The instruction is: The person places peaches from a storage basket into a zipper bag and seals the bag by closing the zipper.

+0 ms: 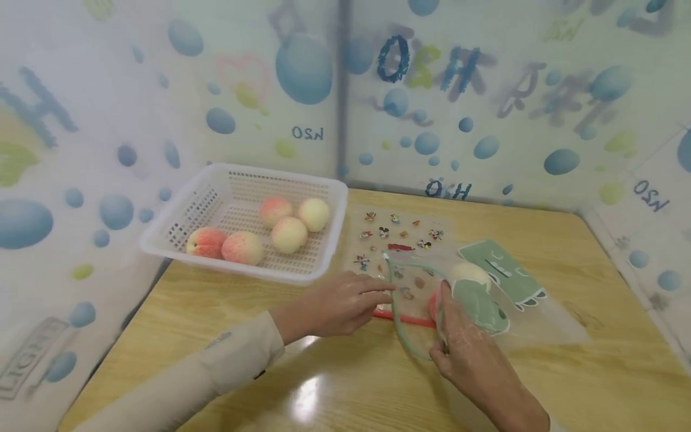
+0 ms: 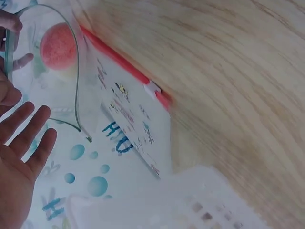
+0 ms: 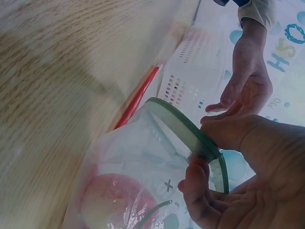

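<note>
A clear zip bag with a green rim (image 1: 397,315) and green printed patches lies on the table, its mouth spread wide. My right hand (image 1: 477,354) pinches the bag's rim between thumb and fingers, as the right wrist view also shows. Inside the bag is a red and pale peach (image 3: 112,202), and a pale rounded peach (image 1: 469,273) shows through the plastic farther in. Close to the opposite side of the mouth is my left hand (image 1: 342,303), fingers extended and nothing held in it; whether its fingertips touch the rim I cannot tell.
A white perforated basket (image 1: 162,234) holding several peaches (image 1: 243,247) stands at the back left. Partly beneath the green bag lies a second clear bag with cartoon prints (image 1: 372,234) and a red zip edge (image 2: 116,57). Patterned walls (image 1: 243,72) enclose the wooden table (image 1: 259,384).
</note>
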`<state>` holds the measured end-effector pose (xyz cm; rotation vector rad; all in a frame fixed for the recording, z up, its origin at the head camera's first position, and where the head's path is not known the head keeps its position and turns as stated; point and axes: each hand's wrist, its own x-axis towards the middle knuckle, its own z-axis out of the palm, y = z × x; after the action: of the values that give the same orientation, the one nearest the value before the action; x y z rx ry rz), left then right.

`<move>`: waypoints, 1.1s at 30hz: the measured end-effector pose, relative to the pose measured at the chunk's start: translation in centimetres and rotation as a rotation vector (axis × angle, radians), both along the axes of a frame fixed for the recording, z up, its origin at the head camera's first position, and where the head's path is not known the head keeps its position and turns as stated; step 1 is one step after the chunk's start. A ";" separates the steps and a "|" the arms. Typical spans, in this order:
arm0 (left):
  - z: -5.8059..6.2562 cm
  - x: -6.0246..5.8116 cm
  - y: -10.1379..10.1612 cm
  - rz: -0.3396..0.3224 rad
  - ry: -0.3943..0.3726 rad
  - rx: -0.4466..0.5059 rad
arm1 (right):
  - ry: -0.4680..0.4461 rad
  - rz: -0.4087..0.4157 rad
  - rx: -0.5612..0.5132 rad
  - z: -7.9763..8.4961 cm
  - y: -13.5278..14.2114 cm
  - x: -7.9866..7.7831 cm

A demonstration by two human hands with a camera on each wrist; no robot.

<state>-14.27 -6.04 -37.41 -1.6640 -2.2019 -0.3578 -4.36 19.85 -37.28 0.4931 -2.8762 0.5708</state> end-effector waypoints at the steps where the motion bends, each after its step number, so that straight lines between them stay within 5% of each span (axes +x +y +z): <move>1: 0.1 -0.1 -0.2 -0.001 0.009 0.002 | -0.004 -0.001 -0.001 0.0 0.0 0.0; 14: 2.0 -0.8 -4.1 0.041 0.027 -0.080 | -0.121 -0.041 0.015 0.4 -0.3 -0.1; 20: 2.9 -1.5 -6.5 0.106 -0.084 -0.020 | -0.136 -0.045 0.037 0.7 -0.3 -0.1; 26: 4.2 -2.8 -9.2 0.281 -0.181 0.050 | -0.102 -0.028 0.039 0.6 0.0 -0.2; 33: 5.1 -4.9 -13.2 0.497 -0.221 -0.052 | -0.060 0.000 0.000 0.3 0.4 -0.2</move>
<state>-19.21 -19.19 -32.30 -1.0811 -2.7057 -0.3606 -4.56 20.28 -36.99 0.4844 -2.9329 0.5949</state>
